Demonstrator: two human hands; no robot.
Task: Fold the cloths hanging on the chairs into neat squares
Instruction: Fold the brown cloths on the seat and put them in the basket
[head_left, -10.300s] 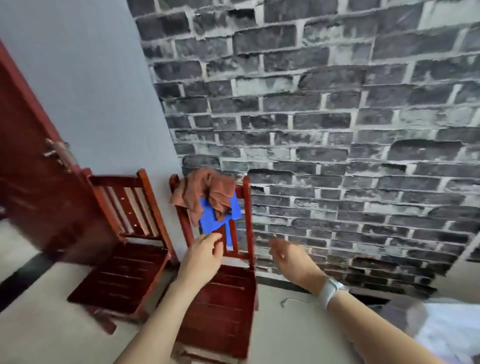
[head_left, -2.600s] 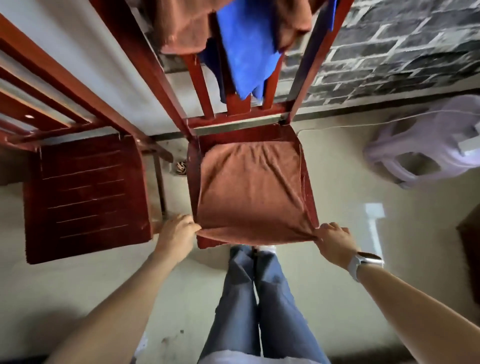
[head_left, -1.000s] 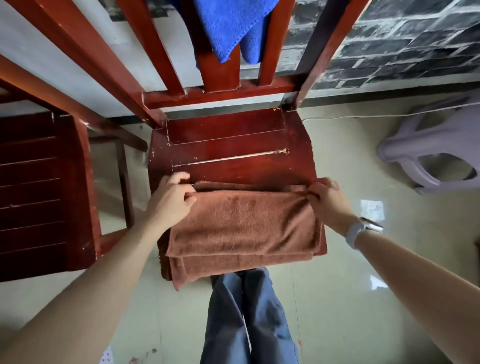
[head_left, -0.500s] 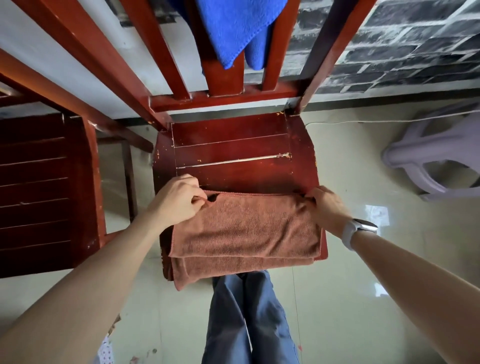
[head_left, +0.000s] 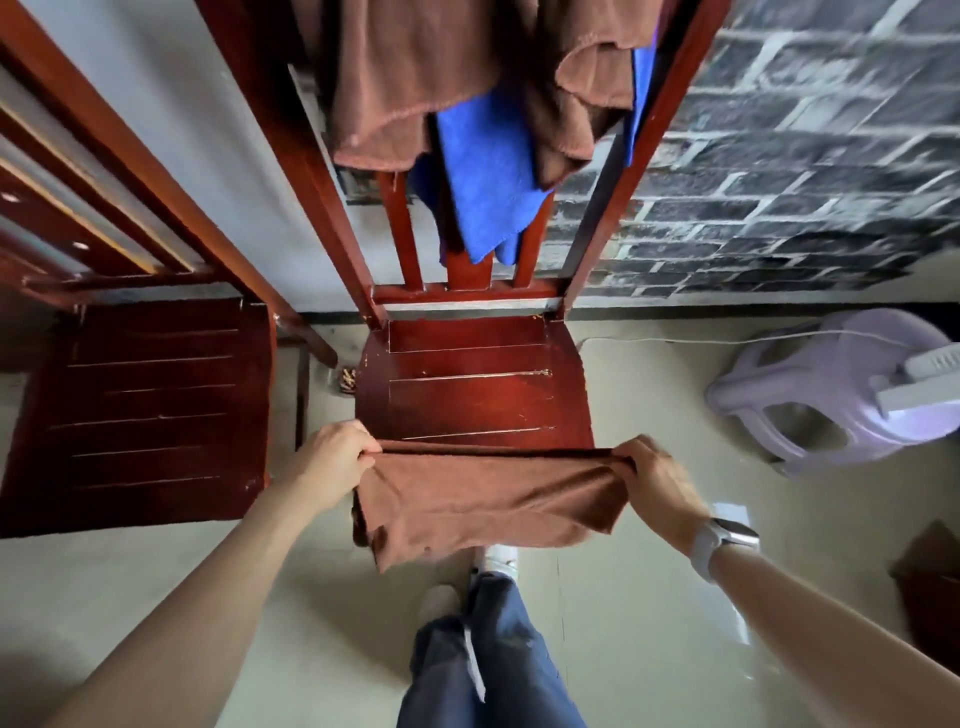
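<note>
A folded brown cloth (head_left: 488, 504) is stretched between my hands over the front edge of the red wooden chair's seat (head_left: 472, 384). My left hand (head_left: 337, 457) pinches its left upper corner and my right hand (head_left: 654, 478) grips its right upper corner. The cloth's lower part hangs down past the seat front. On the chair's backrest hang another brown cloth (head_left: 415, 78) and a blue cloth (head_left: 483, 176).
A second red chair (head_left: 145, 410) stands to the left, close beside the first. A pale purple plastic stool (head_left: 831, 395) with a white object on it stands at the right. Brick-patterned wall behind. My legs and shoe are below the cloth.
The folded cloth lay flat on the seat front with my hands at its far corners; now both hands have lifted it and pulled it taut, so it hangs off the seat edge.
</note>
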